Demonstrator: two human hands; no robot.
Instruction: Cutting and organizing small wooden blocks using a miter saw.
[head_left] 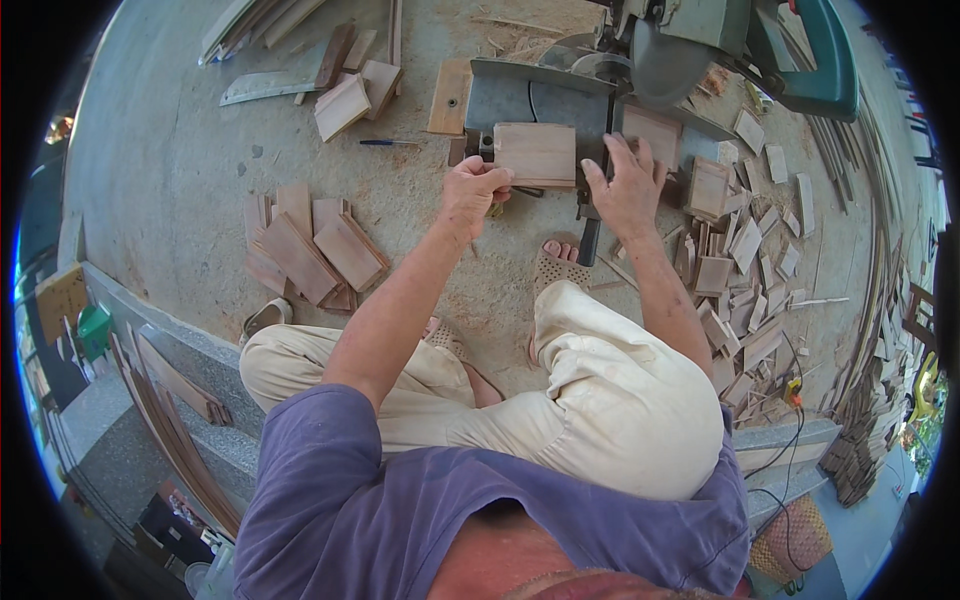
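Head view: I see my left hand (468,197), fingers clamped on the left edge of the board (535,152), seemingly steadying it on the saw base (500,97), while my right hand (628,190), fingers apart, sits just right of it.

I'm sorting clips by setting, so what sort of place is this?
Probably a small woodworking area: a power saw sits low over the bare floor, with short wood offcuts heaped to its right.
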